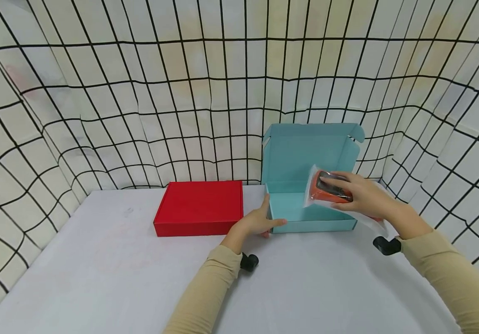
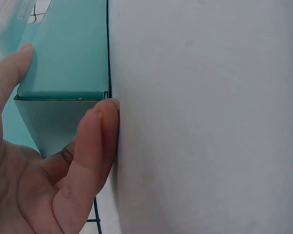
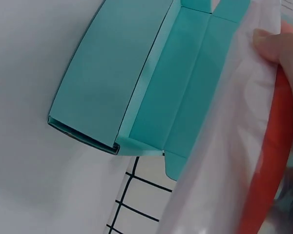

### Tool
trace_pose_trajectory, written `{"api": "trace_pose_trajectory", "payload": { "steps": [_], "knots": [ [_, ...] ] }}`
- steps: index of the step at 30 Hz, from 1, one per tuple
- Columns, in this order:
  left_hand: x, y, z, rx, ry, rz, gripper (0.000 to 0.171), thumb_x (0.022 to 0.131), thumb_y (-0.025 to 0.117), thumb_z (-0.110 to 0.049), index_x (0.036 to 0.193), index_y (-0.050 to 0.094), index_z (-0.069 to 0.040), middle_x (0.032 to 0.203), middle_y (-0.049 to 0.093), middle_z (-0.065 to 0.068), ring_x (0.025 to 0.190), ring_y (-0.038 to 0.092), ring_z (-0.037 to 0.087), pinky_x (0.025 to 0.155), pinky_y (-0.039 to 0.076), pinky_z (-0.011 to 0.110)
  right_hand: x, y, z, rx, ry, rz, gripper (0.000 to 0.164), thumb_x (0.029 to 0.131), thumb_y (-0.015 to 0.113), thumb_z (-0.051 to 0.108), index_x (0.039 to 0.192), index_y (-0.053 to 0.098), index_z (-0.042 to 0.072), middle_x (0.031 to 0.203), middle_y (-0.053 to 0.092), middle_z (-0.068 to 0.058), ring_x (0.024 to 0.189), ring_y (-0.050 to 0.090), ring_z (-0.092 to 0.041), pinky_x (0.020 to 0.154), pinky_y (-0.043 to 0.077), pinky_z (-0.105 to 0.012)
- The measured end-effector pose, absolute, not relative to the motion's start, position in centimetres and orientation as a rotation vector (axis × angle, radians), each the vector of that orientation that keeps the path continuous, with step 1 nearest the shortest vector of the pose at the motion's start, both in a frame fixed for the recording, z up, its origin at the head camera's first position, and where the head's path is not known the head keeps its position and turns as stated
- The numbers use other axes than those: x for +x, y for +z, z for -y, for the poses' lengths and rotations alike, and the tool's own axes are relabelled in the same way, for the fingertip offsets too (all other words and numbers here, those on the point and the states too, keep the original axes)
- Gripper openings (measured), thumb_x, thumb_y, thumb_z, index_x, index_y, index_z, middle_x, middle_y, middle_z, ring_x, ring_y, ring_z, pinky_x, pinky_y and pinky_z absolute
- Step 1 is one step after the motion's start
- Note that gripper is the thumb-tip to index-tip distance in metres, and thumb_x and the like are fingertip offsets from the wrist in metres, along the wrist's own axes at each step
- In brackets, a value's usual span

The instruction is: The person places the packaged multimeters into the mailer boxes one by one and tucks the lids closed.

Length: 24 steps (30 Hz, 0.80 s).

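Note:
A teal cardboard box [image 1: 314, 226] stands with its lid [image 1: 295, 153] raised at the back. At its front left corner my left hand [image 1: 257, 221] grips it; the left wrist view shows the thumb and fingers around the corner of the box [image 2: 63, 73]. Above the box's right side, my right hand [image 1: 366, 197] holds a clear plastic-wrapped package [image 1: 319, 194] with orange and a dark part inside. From the right wrist, the wrapped package [image 3: 224, 161] hides part of the box [image 3: 102, 73], and my thumb [image 3: 268, 46] presses on its wrap.
A closed red box [image 1: 202, 202] lies left of the teal box on the white table [image 1: 118, 278]. White walls with a black grid [image 1: 197, 93] surround the table at the back and sides. A black wrist device [image 1: 387, 246] sits under my right wrist.

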State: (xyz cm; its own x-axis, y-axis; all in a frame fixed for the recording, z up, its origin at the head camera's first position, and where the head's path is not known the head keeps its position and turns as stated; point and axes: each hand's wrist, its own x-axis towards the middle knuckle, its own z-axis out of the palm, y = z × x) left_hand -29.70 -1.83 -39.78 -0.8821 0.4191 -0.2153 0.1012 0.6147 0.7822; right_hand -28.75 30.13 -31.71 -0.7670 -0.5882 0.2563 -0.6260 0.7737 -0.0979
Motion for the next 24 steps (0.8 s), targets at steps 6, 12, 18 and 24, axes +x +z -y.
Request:
{"api": "trace_pose_trajectory", "payload": {
  "steps": [6, 12, 18, 24],
  "knots": [
    [-29.7, -39.7, 1.8, 0.408, 1.148, -2.469, 0.108, 0.097, 0.067, -0.050, 0.165, -0.008, -0.014, 0.070, 0.061, 0.007, 0.059, 0.056, 0.016, 0.070, 0.040, 0.031, -30.1, -32.2, -29.3, 1.075, 0.281, 2.711, 0.070, 0.087, 0.084, 0.025, 0.148, 0.054, 0.009, 0.147, 0.046, -0.028, 0.114, 0.054, -0.041, 0.082, 0.051, -0.051],
    [-29.6, -39.8, 1.7, 0.408, 1.161, -2.457, 0.108, 0.096, 0.068, -0.049, 0.165, -0.008, -0.014, 0.070, 0.061, 0.008, 0.060, 0.056, 0.016, 0.069, 0.041, 0.031, -31.3, -32.6, -28.6, 1.109, 0.336, 2.749, 0.071, 0.087, 0.085, 0.023, 0.149, 0.054, 0.009, 0.151, 0.043, -0.027, 0.118, 0.052, -0.042, 0.083, 0.051, -0.049],
    [-29.6, -39.8, 1.6, 0.413, 1.143, -2.463, 0.108, 0.096, 0.067, -0.050, 0.165, -0.008, -0.014, 0.070, 0.061, 0.007, 0.059, 0.056, 0.016, 0.073, 0.041, 0.033, -31.9, -32.9, -27.8, 1.196, 0.370, 2.725, 0.068, 0.088, 0.083, 0.020, 0.149, 0.054, 0.008, 0.149, 0.044, -0.028, 0.116, 0.053, -0.042, 0.081, 0.051, -0.048],
    [-29.8, -39.7, 1.8, 0.416, 1.144, -2.463, 0.107, 0.097, 0.067, -0.050, 0.165, -0.007, -0.014, 0.072, 0.063, 0.008, 0.061, 0.059, 0.017, 0.078, 0.042, 0.036, -32.9, -33.5, -27.3, 1.267, 0.318, 2.660, 0.070, 0.086, 0.085, 0.019, 0.148, 0.055, 0.007, 0.148, 0.045, -0.027, 0.114, 0.056, -0.044, 0.082, 0.052, -0.051]
  ]
}}
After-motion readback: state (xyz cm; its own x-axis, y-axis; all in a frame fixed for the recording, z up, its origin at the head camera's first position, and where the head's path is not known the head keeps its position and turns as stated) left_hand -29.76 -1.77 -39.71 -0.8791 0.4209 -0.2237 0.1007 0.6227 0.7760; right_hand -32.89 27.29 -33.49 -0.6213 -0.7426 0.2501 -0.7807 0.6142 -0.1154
